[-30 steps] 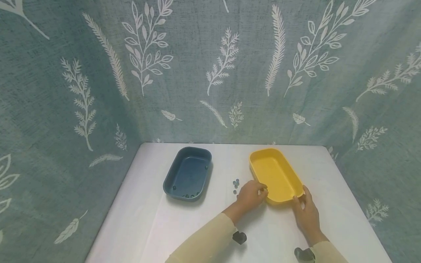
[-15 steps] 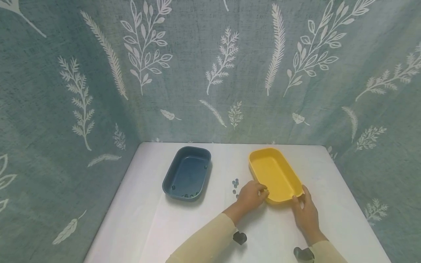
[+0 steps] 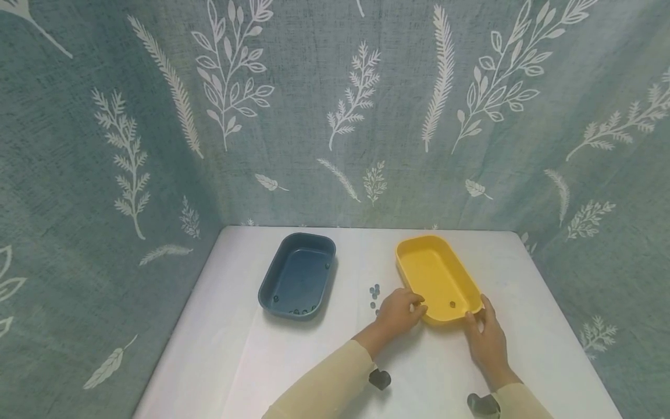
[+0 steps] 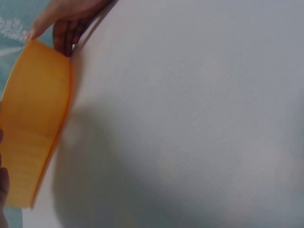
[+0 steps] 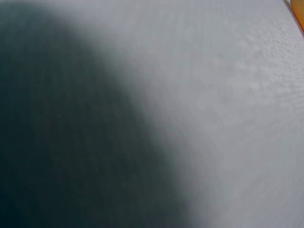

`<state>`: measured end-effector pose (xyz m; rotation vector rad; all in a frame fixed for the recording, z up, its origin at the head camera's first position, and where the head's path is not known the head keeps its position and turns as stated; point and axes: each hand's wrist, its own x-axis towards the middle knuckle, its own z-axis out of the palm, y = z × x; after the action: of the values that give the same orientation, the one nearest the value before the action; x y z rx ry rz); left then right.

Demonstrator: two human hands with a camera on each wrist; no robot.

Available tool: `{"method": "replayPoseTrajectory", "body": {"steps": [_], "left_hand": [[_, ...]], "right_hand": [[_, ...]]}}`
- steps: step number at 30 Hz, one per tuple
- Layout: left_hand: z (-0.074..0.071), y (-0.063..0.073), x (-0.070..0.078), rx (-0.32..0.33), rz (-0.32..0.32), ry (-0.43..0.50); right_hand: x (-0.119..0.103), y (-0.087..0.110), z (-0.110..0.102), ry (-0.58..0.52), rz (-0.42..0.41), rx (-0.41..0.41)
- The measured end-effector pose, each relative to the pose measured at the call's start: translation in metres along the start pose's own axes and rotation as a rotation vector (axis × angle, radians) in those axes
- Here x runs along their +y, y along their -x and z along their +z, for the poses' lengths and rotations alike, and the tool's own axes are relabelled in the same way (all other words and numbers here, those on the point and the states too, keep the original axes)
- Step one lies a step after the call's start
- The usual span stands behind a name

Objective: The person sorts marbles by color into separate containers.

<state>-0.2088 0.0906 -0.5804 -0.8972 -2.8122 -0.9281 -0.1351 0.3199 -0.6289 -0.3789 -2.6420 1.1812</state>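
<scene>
The yellow tray [image 3: 434,273] stands on the right half of the table, with one small dark marble [image 3: 452,304] on its floor near the front. At its left front rim is my left hand [image 3: 400,311], thumb and forefinger slightly apart with nothing visible between them; some of its fingers [image 4: 4,180] show at the edge of the left wrist view. My right hand [image 3: 488,340] holds the tray's right front corner, thumb at the front rim and fingers round the side. Several bluish-grey marbles [image 3: 374,296] lie left of the tray, some partly behind my left hand.
A dark blue tray [image 3: 298,279] stands to the left, with several dark green marbles [image 3: 296,312] mostly along its front wall. The white table [image 3: 235,279] meets leaf-patterned curtains [image 3: 298,145] at the back and sides. The right wrist view is mostly blurred tabletop and shadow.
A marble that my left fingers pinched above the rim has been let go and now lies in the yellow tray. My left fingers have parted slightly; my right hand keeps its place.
</scene>
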Motion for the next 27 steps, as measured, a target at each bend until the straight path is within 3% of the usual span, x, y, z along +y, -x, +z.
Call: {"method": "replayPoseTrajectory", "body": {"steps": [8, 12, 17, 27], "left_hand": [[-0.004, 0.005, -0.007, 0.02, 0.015, 0.014], [-0.005, 0.008, -0.015, 0.015, -0.012, 0.01], [-0.008, 0.015, -0.03, -0.002, -0.065, -0.007], [-0.014, 0.032, -0.066, 0.054, -0.08, -0.043]], "right_hand": [[0.002, 0.0, 0.001, -0.002, -0.007, 0.004], [0.003, 0.0, 0.001, 0.0, -0.018, 0.007], [0.004, -0.001, 0.001, 0.005, -0.009, 0.002], [0.003, -0.001, 0.0, -0.007, 0.01, -0.009]]}}
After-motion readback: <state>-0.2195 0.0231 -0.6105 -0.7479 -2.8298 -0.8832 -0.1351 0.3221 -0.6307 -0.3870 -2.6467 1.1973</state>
